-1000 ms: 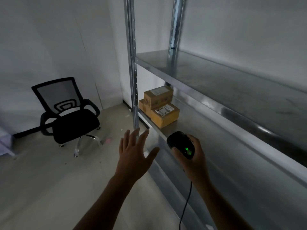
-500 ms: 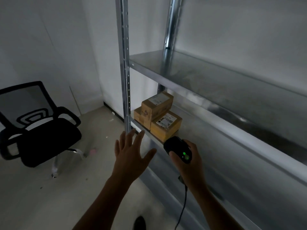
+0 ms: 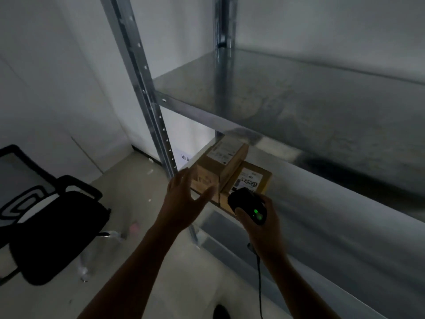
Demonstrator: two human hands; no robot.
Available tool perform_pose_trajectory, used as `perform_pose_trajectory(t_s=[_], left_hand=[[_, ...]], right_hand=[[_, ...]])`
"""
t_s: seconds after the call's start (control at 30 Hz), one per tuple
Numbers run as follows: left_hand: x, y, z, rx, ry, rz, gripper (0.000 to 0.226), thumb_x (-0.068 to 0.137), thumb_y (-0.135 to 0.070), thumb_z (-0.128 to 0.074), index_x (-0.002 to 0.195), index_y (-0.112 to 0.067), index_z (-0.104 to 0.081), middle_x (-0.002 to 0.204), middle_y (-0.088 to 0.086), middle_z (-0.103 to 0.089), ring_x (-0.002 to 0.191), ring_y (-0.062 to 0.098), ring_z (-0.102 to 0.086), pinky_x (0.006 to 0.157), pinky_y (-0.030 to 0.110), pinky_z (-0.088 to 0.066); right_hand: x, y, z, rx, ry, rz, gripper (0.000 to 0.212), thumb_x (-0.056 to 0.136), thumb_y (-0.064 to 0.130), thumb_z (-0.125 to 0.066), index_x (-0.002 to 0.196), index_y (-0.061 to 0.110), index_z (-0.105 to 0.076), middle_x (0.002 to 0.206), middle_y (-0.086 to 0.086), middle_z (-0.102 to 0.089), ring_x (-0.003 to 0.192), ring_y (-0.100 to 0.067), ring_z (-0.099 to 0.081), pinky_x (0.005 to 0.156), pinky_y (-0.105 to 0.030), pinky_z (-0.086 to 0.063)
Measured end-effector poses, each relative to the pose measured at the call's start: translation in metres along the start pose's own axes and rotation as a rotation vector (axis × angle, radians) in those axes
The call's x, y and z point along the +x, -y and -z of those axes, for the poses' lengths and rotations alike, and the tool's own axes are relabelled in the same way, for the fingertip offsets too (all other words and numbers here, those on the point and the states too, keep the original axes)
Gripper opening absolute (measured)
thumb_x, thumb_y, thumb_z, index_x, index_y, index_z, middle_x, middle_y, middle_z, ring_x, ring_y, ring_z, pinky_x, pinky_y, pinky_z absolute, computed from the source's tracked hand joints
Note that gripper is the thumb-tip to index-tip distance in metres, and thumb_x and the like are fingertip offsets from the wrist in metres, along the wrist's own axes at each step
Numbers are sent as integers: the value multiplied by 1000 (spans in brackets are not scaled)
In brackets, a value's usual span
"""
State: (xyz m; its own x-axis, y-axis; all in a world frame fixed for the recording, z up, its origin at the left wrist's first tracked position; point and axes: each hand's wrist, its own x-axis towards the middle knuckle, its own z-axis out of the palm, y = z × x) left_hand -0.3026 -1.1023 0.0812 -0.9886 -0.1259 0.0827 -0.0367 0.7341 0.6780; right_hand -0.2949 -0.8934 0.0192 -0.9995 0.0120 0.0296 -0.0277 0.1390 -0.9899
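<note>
Here: right hand (image 3: pixel 266 231) grips scanner (image 3: pixel 247 204) | left hand (image 3: pixel 181 203) splayed, blurred | boxes (image 3: pixel 230 162) partly hidden

Little can be read here. Just left of centre, a white sheet (image 3: pixel 184 156) behind the shelf upright bears dark printed characters. The first looks like 退, and the rest is cut off by the upper box (image 3: pixel 208 174). The white label (image 3: pixel 224 153) on top of that box carries print too small to make out. On the lower box (image 3: pixel 261 180), a shipping label (image 3: pixel 245 180) shows large handwritten digits, partly circled, which cannot be told for certain.
</note>
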Motion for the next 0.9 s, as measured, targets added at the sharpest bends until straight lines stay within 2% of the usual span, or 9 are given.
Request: perform_pose_trajectory(t_s=[0.07, 0.13, 0.2, 0.3, 0.4, 0.5, 0.6, 0.7, 0.9], left_hand=[[32, 7, 1, -123, 35, 1, 51, 93, -43, -73, 138, -26, -53, 130, -14, -49, 123, 3, -48, 87, 8, -38], [63, 14, 2, -271, 126, -11, 33, 94, -30, -75, 120, -38, -57, 123, -20, -60, 109, -11, -60, 82, 10, -51], [95, 20, 0, -420, 229, 10, 32, 95, -22, -74, 111, -41, -55, 120, -12, -68, 96, -9, -69, 77, 15, -58], [138, 31, -6, -509, 318, 72, 27, 98, -22, -69, 110, -33, -48, 106, -17, -61, 85, -4, -68, 67, 8, -53], [168, 55, -24, -593, 432, 103, 23, 97, -30, -70, 114, -35, -56, 109, -18, -68, 100, -5, -68, 79, 13, -56], [189, 79, -35, -677, 634, 131, 59, 82, -43, -83, 133, -35, -52, 125, -11, -68, 109, 1, -69, 79, 14, -57], [214, 93, -39, -656, 800, 125, 93, 59, -66, -92, 136, -40, -46, 136, -4, -63, 118, 16, -68, 98, 41, -59], [233, 97, -41, -690, 866, 158, 97, 52, -77, -89, 133, -43, -48, 138, -1, -61, 120, 24, -66, 101, 52, -56], [230, 106, -51, -815, 955, 216, 80, 70, -45, -90, 137, -40, -47, 131, 3, -66, 115, 27, -69, 99, 55, -57]], right_hand=[[11, -3, -5, -6, -32, -41, 50, 88, 20, -78, 130, 31, -53, 119, 12, -66, 108, 4, -65, 82, -17, -58], [20, -7, -10, -35, -65, -69, 50, 89, 21, -78, 130, 32, -52, 119, 13, -65, 106, 6, -65, 79, -15, -58], [33, -7, -15, -51, -104, -102, 52, 88, 22, -78, 131, 30, -51, 118, 12, -65, 102, 3, -67, 75, -13, -57], [49, -6, -27, -69, -187, -126, 51, 86, 25, -79, 128, 31, -51, 116, 12, -64, 102, 0, -66, 76, -12, -56], [55, -3, -44, -106, -269, -147, 49, 84, 32, -77, 124, 36, -50, 113, 14, -64, 101, 2, -66, 76, -12, -56], [61, 0, -62, -118, -359, -175, 48, 85, 29, -79, 123, 36, -50, 113, 10, -65, 99, 0, -68, 75, -17, -58], [70, 0, -80, -142, -443, -212, 51, 84, 32, -79, 126, 33, -51, 114, 7, -64, 99, -12, -70, 74, -23, -61], [77, -3, -95, -167, -493, -247, 52, 83, 34, -80, 126, 32, -50, 115, 6, -64, 99, -15, -70, 72, -25, -61], [87, -10, -115, -112, -562, -286, 51, 85, 25, -80, 127, 27, -50, 118, 1, -64, 102, -15, -69, 71, -20, -60]])
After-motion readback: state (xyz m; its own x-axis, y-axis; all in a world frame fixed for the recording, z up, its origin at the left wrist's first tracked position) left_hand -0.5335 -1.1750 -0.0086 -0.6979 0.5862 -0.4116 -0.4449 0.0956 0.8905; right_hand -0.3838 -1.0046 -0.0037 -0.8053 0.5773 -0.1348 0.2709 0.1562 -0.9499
